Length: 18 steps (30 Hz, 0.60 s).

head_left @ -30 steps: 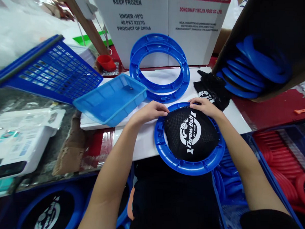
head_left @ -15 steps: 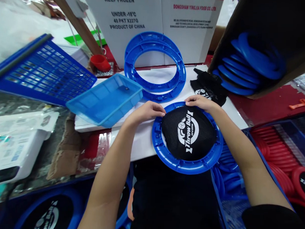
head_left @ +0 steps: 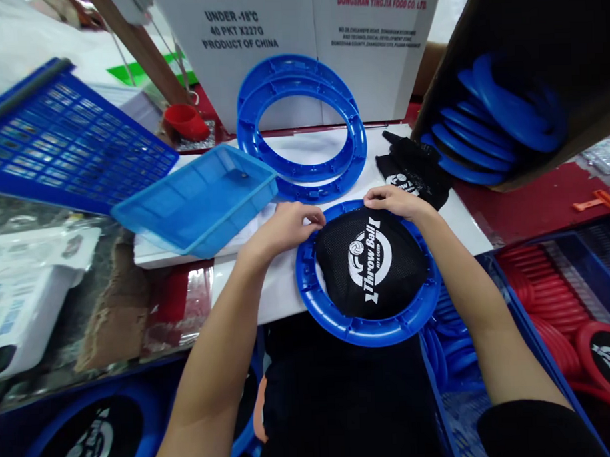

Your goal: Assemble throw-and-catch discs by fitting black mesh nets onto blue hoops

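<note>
A blue plastic ring (head_left: pixel 325 308) lies at the near edge of the white work surface, just in front of my body. Black mesh fabric (head_left: pixel 409 265) with a white "Throw Ball" print spans most of its opening, leaving a gap along the left inner edge. My left hand (head_left: pixel 297 225) pinches the mesh at the ring's upper left, fingers curled and tips partly hidden. At the top, the fingers of my right hand (head_left: pixel 391 202) are closed on the ring's rim beside the mesh edge. Behind it, two more blue rings (head_left: pixel 352 147) lean against a white carton.
A light blue tray (head_left: pixel 194 199) and a blue basket (head_left: pixel 76 143) stand left. More black mesh pieces (head_left: pixel 417 168) lie right of the rings. A tilted carton (head_left: pixel 532 20) holds several blue rings. Red rings (head_left: pixel 550 286) fill a crate lower right.
The view has shifted slightly, so the surroundings sit a little further left and higher. Both hands stay at the same places on the ring and mesh.
</note>
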Tool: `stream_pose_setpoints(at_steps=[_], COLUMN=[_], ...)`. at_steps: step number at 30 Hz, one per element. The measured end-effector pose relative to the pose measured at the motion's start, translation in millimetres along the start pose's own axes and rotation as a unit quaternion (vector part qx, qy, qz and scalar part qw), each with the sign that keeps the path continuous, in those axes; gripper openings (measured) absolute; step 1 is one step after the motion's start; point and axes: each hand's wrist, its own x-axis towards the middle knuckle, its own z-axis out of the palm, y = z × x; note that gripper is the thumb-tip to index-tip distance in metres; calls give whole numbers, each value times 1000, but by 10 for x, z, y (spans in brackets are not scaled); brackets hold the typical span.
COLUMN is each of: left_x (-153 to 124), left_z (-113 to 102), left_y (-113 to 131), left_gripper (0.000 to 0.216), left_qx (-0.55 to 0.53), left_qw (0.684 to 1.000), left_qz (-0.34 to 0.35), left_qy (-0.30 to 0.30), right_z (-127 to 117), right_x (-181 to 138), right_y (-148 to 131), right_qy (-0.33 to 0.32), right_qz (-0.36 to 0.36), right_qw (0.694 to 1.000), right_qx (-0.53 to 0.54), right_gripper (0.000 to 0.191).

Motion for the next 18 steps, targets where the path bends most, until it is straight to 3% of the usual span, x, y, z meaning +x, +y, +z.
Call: stream_pose_setpoints(at_steps=[10, 18], left_x=[4, -19], left_z=[-5, -30], left_y=[-37, -1], left_gripper=[25, 19], left_qx=[0, -11], left_qw=[999, 999], left_qz=[39, 14], left_qy=[-33, -41], right_z=[-5, 29], right_x=[-71, -86], right_y=[-30, -63], right_qy=[-21, -4], right_qz=[-32, -18], right_qw=[999, 1000], right_qx=[-31, -14], right_gripper=[31, 34])
